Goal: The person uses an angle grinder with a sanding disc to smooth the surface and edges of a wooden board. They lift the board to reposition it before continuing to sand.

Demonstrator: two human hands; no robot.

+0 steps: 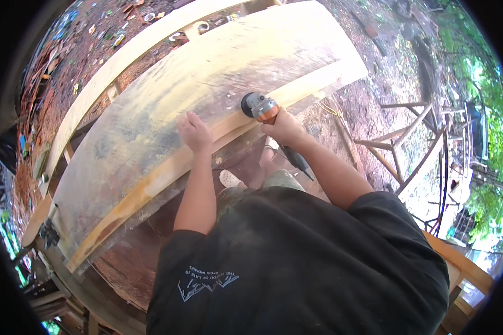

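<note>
My right hand [286, 128] is wrapped round an angle grinder [265, 108] with an orange and grey body. Its dark round disc [247, 104] is at the top edge of a long, pale wooden plank [229, 127], close to the middle. A dark rear end and cord hang below my right wrist. My left hand [195, 132] holds nothing, its fingers slightly bent and partly apart. It is over the dusty tabletop [145, 111] beside the plank; whether it touches either one I cannot tell.
A curved wooden rail [112, 64] runs along the table's far side. A small dark clamp-like thing [50, 233] sits at the left end. Wooden frames [399, 139] stand on the right. Scraps litter the ground beyond, and my light-coloured shoe [229, 178] shows below the table.
</note>
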